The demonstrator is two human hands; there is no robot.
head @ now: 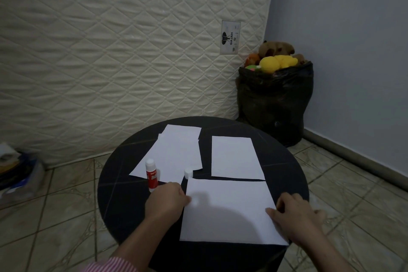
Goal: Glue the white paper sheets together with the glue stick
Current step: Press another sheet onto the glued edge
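Head view: our left hand (166, 202) and right hand (291, 216) pinch near sheet (227, 210) edges; careless slide could topple glue stick (152, 175).

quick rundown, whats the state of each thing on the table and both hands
glue stick: upright, white end up
white cap: standing apart from the stick
near sheet: flat, held at both side edges
right sheet: flat, untouched
left stack: overlapped, askew
left hand: fingers on near sheet's left edge
right hand: gripping its right edge
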